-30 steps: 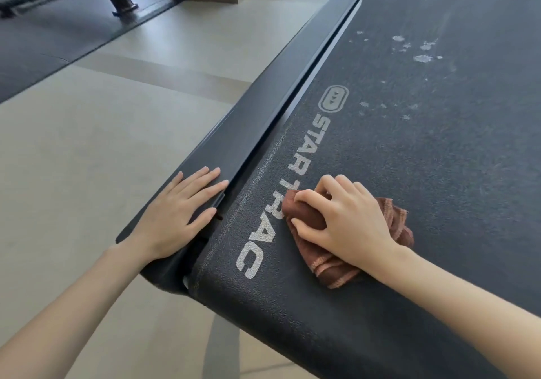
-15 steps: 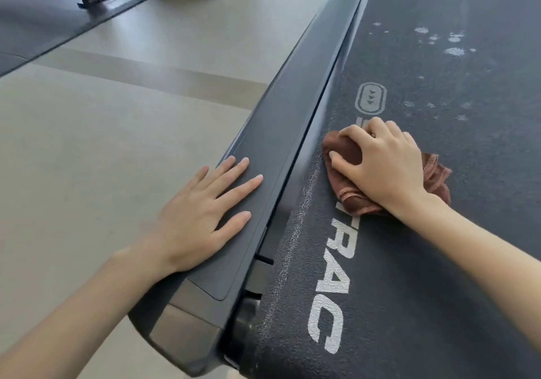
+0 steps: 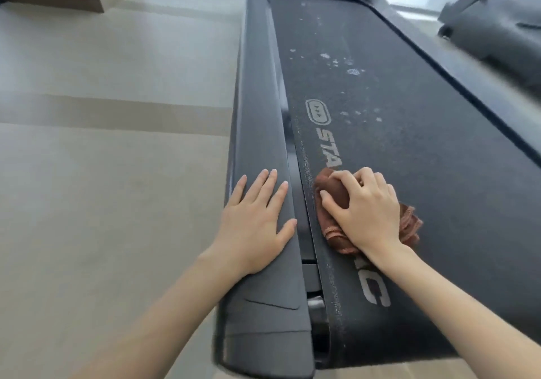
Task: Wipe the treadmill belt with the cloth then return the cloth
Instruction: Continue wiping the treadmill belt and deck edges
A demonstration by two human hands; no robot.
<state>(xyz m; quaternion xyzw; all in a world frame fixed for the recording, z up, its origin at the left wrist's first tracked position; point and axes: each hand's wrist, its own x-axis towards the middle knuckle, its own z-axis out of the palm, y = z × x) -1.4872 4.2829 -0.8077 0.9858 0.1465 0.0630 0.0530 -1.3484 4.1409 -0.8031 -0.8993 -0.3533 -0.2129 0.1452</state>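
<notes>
The crumpled brown cloth [image 3: 332, 188] had slid back down the dark treadmill belt [image 3: 424, 159], the right hand [image 3: 366, 212] curled round it and the left hand [image 3: 254, 220] spread flat on the grey side rail [image 3: 257, 100]. Wiping was mid-stroke; next it needed to reach the white specks [image 3: 352, 71] ahead.

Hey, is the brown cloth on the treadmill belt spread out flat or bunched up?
Bunched up. The cloth is wadded in folds under the right hand, whose fingers curl round it on the belt.
</notes>
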